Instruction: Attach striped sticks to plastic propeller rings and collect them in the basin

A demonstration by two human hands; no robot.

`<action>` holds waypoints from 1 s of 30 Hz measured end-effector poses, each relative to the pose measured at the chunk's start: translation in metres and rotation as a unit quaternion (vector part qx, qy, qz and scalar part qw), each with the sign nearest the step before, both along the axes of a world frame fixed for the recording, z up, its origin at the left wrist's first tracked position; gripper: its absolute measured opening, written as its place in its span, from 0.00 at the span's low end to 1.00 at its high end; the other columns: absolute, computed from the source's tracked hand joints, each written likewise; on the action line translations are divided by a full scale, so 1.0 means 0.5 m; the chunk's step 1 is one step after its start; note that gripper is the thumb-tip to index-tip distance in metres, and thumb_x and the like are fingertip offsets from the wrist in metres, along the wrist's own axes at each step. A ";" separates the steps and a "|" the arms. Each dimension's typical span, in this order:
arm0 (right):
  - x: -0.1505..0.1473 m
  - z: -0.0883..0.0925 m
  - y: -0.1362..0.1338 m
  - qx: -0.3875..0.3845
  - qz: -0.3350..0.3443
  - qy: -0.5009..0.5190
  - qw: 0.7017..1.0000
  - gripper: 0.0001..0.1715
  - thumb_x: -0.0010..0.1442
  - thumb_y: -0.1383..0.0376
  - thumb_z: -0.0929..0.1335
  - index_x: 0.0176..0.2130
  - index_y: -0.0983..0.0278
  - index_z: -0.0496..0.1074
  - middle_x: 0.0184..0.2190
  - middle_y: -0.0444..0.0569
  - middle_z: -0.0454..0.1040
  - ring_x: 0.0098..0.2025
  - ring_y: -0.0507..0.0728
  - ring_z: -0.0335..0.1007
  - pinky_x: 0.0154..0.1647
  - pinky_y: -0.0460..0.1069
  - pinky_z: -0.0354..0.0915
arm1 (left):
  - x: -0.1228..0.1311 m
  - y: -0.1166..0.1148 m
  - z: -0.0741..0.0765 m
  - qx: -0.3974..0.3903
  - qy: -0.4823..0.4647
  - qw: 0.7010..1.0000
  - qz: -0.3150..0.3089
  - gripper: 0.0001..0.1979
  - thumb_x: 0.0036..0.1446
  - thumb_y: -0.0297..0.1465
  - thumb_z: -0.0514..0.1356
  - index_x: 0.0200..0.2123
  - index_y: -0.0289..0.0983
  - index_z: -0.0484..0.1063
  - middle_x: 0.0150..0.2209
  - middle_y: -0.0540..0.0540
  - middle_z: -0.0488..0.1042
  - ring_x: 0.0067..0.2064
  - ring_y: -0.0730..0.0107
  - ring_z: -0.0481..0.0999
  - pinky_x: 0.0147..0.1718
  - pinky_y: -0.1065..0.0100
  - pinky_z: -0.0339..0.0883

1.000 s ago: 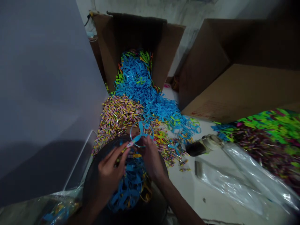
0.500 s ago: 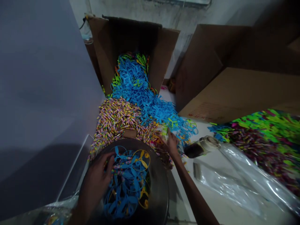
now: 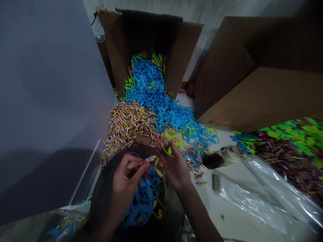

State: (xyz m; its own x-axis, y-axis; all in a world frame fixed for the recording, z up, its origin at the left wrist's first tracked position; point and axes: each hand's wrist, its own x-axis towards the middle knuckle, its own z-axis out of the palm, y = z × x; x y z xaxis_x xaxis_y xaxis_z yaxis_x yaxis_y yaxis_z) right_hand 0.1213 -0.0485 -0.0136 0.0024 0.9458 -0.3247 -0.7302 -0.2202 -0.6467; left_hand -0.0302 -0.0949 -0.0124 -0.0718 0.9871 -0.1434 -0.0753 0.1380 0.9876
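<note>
My left hand (image 3: 127, 176) pinches a small colourful stick (image 3: 149, 159) over a dark round basin (image 3: 101, 201) that holds several blue and yellow ring propellers. My right hand (image 3: 174, 161) grips a green ring propeller (image 3: 173, 143), held just above the basin's far rim, with the stick's tip pointing toward it. Both hands are closed on their parts. Just beyond the basin lies a heap of colourful sticks (image 3: 128, 122), and beside that a spill of blue ring propellers (image 3: 164, 107).
An open cardboard box (image 3: 176, 57) lies tipped at the back, and the propellers pour out of it. Larger cardboard boxes (image 3: 264, 94) stand to the right. A dark bottle (image 3: 222, 156) and clear plastic bags (image 3: 264, 191) lie on the white surface. A grey panel (image 3: 50, 101) stands left.
My right hand came back from the pile with a green propeller. My left hand rose from the basin holding a stick. The two hands have come together above the basin.
</note>
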 end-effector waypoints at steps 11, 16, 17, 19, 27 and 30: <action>-0.080 0.034 -0.048 -0.034 0.009 0.018 0.999 0.17 0.57 0.52 0.72 0.40 0.59 0.81 0.40 0.45 0.82 0.36 0.55 0.75 0.35 0.47 0.70 | 0.029 -0.042 -0.019 0.117 0.152 0.980 -0.057 0.11 0.67 0.35 0.56 0.50 0.42 0.72 0.45 0.46 0.78 0.44 0.65 0.79 0.41 0.70 0.70; -0.081 0.029 -0.048 -0.020 -0.031 0.027 0.999 0.16 0.57 0.53 0.72 0.41 0.61 0.80 0.40 0.46 0.81 0.37 0.54 0.75 0.41 0.48 0.71 | 0.028 -0.045 -0.018 0.137 0.175 0.974 -0.047 0.09 0.67 0.34 0.57 0.47 0.41 0.73 0.40 0.49 0.79 0.40 0.69 0.79 0.39 0.73 0.69; -0.081 0.028 -0.048 -0.016 -0.030 0.028 0.999 0.16 0.58 0.53 0.72 0.42 0.61 0.80 0.41 0.46 0.81 0.38 0.54 0.75 0.41 0.48 0.71 | 0.028 -0.045 -0.016 0.140 0.182 0.972 -0.047 0.08 0.66 0.34 0.57 0.46 0.41 0.73 0.38 0.50 0.79 0.38 0.70 0.79 0.38 0.73 0.68; -0.081 0.028 -0.050 -0.009 -0.024 0.030 0.999 0.17 0.60 0.53 0.71 0.42 0.61 0.80 0.43 0.47 0.81 0.39 0.54 0.75 0.41 0.48 0.71 | 0.029 -0.047 -0.013 0.146 0.200 0.968 -0.047 0.07 0.66 0.34 0.57 0.45 0.41 0.74 0.34 0.52 0.79 0.34 0.72 0.78 0.35 0.74 0.67; -0.083 0.035 -0.055 -0.014 -0.030 0.016 0.999 0.18 0.58 0.52 0.72 0.42 0.62 0.78 0.41 0.48 0.83 0.33 0.52 0.77 0.35 0.46 0.72 | 0.031 -0.043 -0.016 0.128 0.194 0.971 -0.062 0.07 0.67 0.34 0.56 0.44 0.41 0.73 0.40 0.51 0.81 0.41 0.70 0.79 0.41 0.74 0.66; -0.087 0.035 -0.059 0.003 -0.044 -0.005 0.999 0.17 0.57 0.52 0.72 0.40 0.62 0.78 0.41 0.50 0.83 0.33 0.54 0.78 0.36 0.47 0.73 | 0.029 -0.035 -0.018 0.107 0.154 0.979 -0.080 0.08 0.68 0.35 0.55 0.42 0.40 0.73 0.39 0.50 0.79 0.40 0.70 0.78 0.39 0.73 0.66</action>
